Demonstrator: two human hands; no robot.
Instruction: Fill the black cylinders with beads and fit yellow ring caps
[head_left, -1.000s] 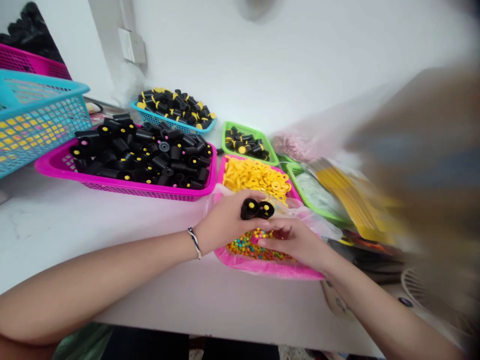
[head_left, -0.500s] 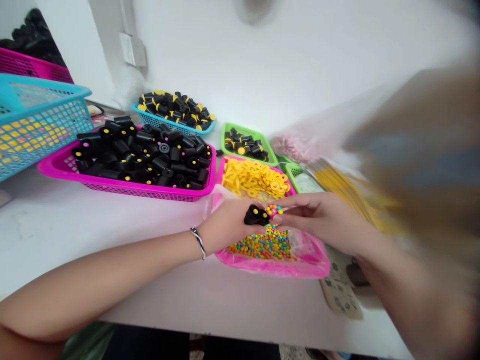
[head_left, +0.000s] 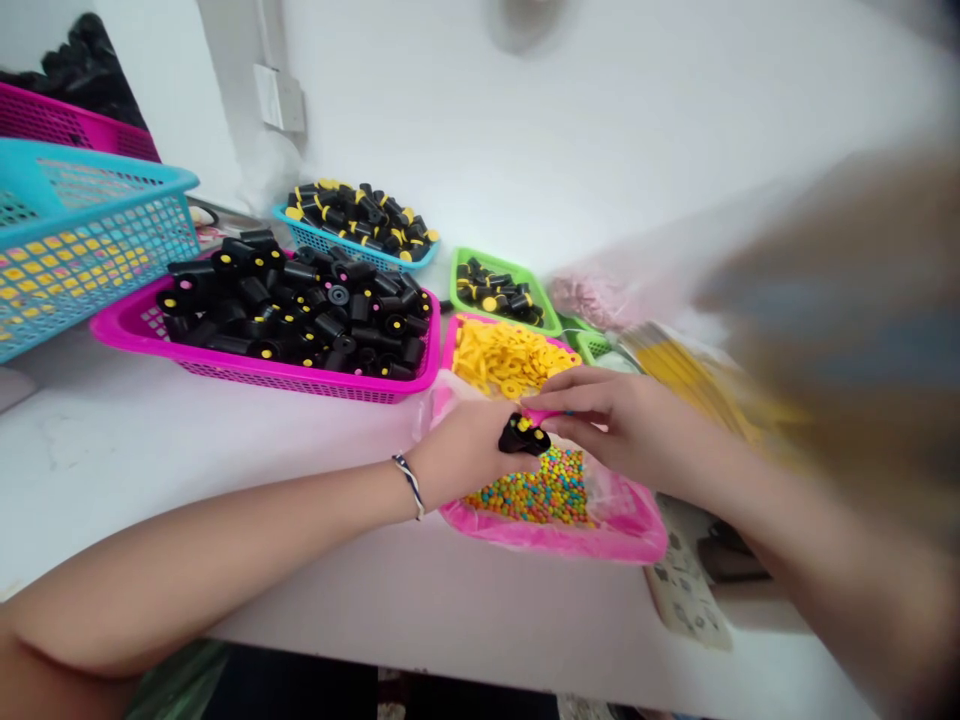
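Observation:
My left hand (head_left: 472, 442) is closed around a few black cylinders (head_left: 517, 438) with yellow spots on their open ends, which face up. My right hand (head_left: 619, 415) pinches a small pink scoop (head_left: 541, 414), tilted against the top of the cylinders. Yellow beads show at the scoop's tip. Below both hands lie many small coloured beads (head_left: 532, 492) in a pink basket lined with clear plastic (head_left: 637, 540). Yellow rings (head_left: 510, 355) fill the far part of this area, just behind my hands.
On the left stands a magenta basket (head_left: 300, 383) heaped with black cylinders. Behind it are a blue basket (head_left: 352, 243) and a green basket (head_left: 547, 322) of black-and-yellow pieces. Another blue basket (head_left: 97, 260) is at far left. Yellow packets (head_left: 667, 375) lie at right.
The pink scoop, earlier level and heaped with coloured beads, has moved left and tipped over the black cylinders. The view has shifted slightly.

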